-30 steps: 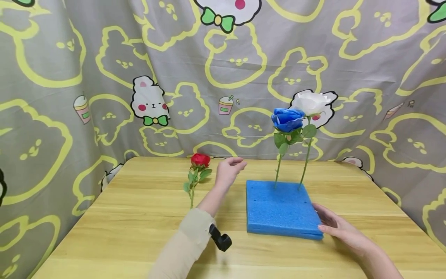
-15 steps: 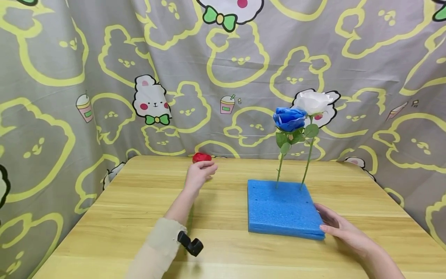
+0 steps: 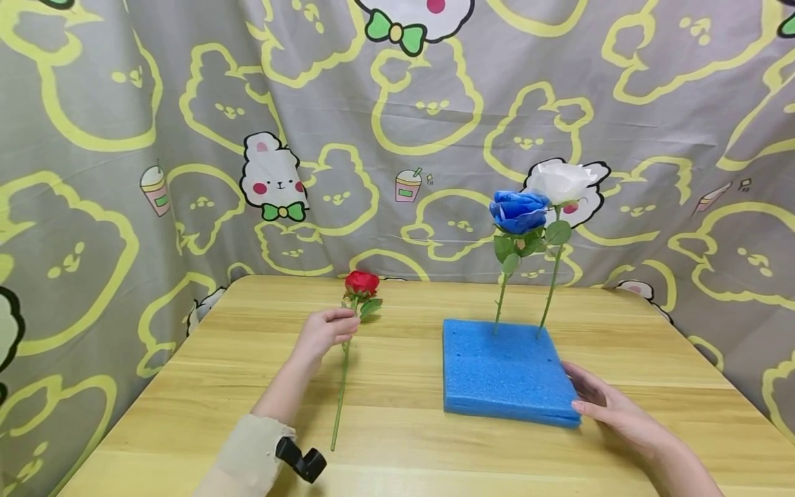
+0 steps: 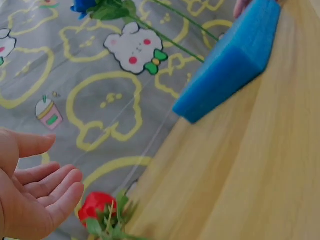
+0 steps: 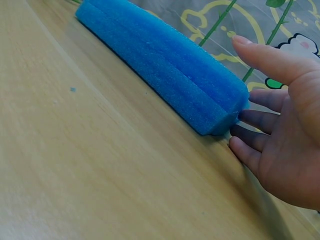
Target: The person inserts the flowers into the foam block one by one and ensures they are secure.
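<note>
A red rose (image 3: pixel 362 284) with a long green stem lies on the table. My left hand (image 3: pixel 326 333) is over the upper stem in the head view; in the left wrist view the fingers (image 4: pixel 62 187) are extended, holding nothing, beside the flower. A blue foam block (image 3: pixel 509 376) stands right of centre. Stuck upright in its back part are a blue rose (image 3: pixel 519 211) and a white rose (image 3: pixel 564 181). My right hand (image 3: pixel 611 411) touches the block's right side with its fingertips, thumb raised apart from the others in the right wrist view.
The wooden table (image 3: pixel 397 449) runs back to a grey curtain (image 3: pixel 348 110) with cartoon bears. Several small holes show in the foam's top. A black wrist mount (image 3: pixel 301 460) sits on the left sleeve. A tiny blue crumb (image 5: pixel 73 90) lies on the table.
My left hand has moved left from between the block and the red rose, passing over the flower to its stem. The right hand has stayed against the block.
</note>
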Demonstrator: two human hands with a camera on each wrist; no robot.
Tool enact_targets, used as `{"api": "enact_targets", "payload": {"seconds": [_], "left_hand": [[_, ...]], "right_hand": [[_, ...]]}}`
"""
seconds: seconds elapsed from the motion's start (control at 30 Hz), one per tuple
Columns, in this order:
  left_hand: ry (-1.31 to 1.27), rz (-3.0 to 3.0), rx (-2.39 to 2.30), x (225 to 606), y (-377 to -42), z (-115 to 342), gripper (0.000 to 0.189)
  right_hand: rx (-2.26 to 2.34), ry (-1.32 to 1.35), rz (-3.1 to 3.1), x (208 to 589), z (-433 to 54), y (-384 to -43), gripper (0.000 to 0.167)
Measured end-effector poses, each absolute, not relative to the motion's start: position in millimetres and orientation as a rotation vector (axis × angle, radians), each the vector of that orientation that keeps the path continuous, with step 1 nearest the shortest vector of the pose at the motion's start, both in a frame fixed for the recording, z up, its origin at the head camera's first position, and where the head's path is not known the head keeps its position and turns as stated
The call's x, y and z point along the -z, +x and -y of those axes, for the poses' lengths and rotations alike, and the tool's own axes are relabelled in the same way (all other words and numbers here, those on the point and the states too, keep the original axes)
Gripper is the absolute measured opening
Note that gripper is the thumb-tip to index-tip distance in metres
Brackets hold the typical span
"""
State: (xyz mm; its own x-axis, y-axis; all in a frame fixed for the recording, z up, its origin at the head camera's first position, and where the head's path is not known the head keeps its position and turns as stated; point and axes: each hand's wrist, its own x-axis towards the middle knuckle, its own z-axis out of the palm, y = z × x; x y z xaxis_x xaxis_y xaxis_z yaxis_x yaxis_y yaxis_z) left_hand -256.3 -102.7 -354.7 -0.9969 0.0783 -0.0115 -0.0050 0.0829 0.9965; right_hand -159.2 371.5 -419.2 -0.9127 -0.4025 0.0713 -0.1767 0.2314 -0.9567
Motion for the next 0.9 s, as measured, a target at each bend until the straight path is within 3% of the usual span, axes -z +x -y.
{"api": "enact_targets", "payload": {"seconds": [0.9], "left_hand": [[-0.151, -2.275, -1.949, 402, -245, 128, 0.036]], "right_hand": [[1.751, -0.571, -2.301, 420, -373, -160, 0.059]]}}
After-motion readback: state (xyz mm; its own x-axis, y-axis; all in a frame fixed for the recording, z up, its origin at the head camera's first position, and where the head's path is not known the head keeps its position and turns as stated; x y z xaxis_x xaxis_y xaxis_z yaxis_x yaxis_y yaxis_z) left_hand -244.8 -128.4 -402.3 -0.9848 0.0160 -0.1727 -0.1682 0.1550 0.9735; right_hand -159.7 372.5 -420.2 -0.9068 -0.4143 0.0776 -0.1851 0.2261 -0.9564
